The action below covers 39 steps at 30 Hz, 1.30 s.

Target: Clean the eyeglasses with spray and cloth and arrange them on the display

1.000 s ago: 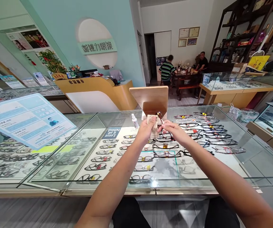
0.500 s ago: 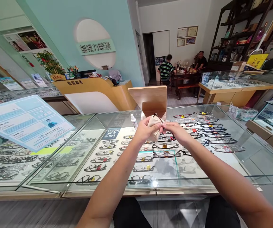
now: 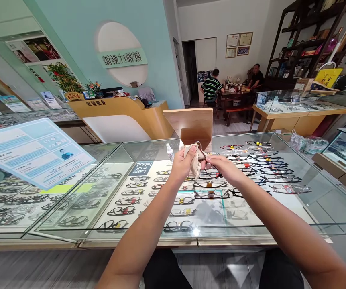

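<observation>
My left hand point(image 3: 183, 163) is closed on a beige cloth point(image 3: 195, 165), which hangs down between my two hands. A pair of glasses point(image 3: 202, 151) with a dark frame rises out of the cloth, partly covered by it and by my fingers. With its fingertips pinched, my right hand point(image 3: 219, 164) holds the glasses from the right side. Both hands are above the glass display case point(image 3: 209, 218). Just left of my left hand stands a small white spray bottle point(image 3: 169, 152). Behind my hands a wooden stand mirror point(image 3: 191, 120) faces me with its back or panel tilted.
Rows of glasses point(image 3: 180, 226) lie inside the case. A blue and white printed sheet point(image 3: 37, 152) is at the left. Beyond are a curved counter point(image 3: 125, 120), a second display case point(image 3: 299, 106), and two people seated at a table point(image 3: 235, 95).
My left hand has shifted on the cloth, its thumb now pointing up, and more cloth hangs down. More of the glasses shows between my hands. My right hand stays nearly in place.
</observation>
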{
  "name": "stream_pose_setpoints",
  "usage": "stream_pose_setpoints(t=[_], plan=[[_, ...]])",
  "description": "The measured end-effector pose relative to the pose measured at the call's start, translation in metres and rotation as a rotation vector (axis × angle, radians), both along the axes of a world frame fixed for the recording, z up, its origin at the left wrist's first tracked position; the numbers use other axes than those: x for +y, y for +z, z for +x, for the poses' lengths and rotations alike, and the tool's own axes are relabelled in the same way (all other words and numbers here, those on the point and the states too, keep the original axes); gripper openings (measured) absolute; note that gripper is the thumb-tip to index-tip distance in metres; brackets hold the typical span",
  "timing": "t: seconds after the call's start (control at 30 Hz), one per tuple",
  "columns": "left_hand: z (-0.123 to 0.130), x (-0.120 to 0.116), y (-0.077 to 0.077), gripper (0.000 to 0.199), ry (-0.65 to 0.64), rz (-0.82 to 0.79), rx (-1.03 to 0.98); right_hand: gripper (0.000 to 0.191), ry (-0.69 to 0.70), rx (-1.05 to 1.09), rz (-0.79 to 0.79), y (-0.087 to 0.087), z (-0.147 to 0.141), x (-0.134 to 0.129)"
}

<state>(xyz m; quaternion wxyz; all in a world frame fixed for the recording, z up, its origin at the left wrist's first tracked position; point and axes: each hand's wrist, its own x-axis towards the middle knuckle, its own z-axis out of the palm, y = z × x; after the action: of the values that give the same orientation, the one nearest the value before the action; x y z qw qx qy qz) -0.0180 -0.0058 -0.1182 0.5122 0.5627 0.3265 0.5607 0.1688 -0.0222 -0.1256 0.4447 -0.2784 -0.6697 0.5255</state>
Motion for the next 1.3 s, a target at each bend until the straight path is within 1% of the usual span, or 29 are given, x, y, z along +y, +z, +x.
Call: stream_pose_setpoints(t=[0.1,0.2,0.27,0.33,0.43,0.6,0.73,0.77,0.83,0.93,0.97,1.03,1.2,1.3], plan=[[-0.006,0.002,0.004,0.058,-0.114,-0.02,0.018,0.039,-0.01,0.001,0.009,0.0,0.005,0.004],[-0.009,0.002,0.006,0.054,-0.242,-0.005,0.033,0.039,-0.027,0.013,-0.016,0.001,0.006,0.004],[-0.008,0.0,0.007,0.053,-0.281,0.02,0.028,0.04,-0.028,0.048,-0.061,0.002,0.003,0.002],[-0.005,-0.002,0.007,0.053,-0.272,0.032,0.021,0.041,-0.018,0.09,-0.109,0.002,-0.001,0.0],[-0.001,-0.006,0.008,0.048,-0.207,0.016,0.019,0.044,0.005,0.106,-0.129,0.002,-0.005,-0.004],[0.006,-0.01,0.006,0.048,-0.106,0.021,-0.005,0.046,0.013,0.075,-0.071,0.008,-0.008,-0.013],[0.005,-0.004,-0.001,0.055,0.038,0.03,-0.024,0.046,0.026,0.018,-0.013,0.012,-0.008,-0.016],[0.003,-0.002,-0.002,0.057,0.057,0.03,-0.027,0.046,0.024,0.007,0.005,0.012,-0.007,-0.015],[-0.001,0.003,-0.002,0.058,0.021,0.004,-0.032,0.046,0.006,-0.014,0.037,0.011,-0.004,-0.011],[-0.007,0.005,0.0,0.057,-0.142,-0.043,-0.03,0.044,-0.025,-0.037,0.053,0.009,0.003,-0.004],[-0.008,0.005,0.002,0.055,-0.185,-0.039,-0.024,0.043,-0.031,-0.039,0.052,0.008,0.005,-0.002],[-0.008,0.003,0.004,0.053,-0.227,-0.015,-0.004,0.043,-0.04,-0.035,0.043,0.007,0.006,0.0],[-0.001,-0.002,0.005,0.054,-0.207,0.012,0.0,0.044,-0.058,-0.001,0.027,0.003,0.001,-0.001],[0.004,-0.004,0.004,0.05,-0.155,0.013,0.005,0.045,-0.048,0.002,0.028,0.0,-0.002,-0.001]])
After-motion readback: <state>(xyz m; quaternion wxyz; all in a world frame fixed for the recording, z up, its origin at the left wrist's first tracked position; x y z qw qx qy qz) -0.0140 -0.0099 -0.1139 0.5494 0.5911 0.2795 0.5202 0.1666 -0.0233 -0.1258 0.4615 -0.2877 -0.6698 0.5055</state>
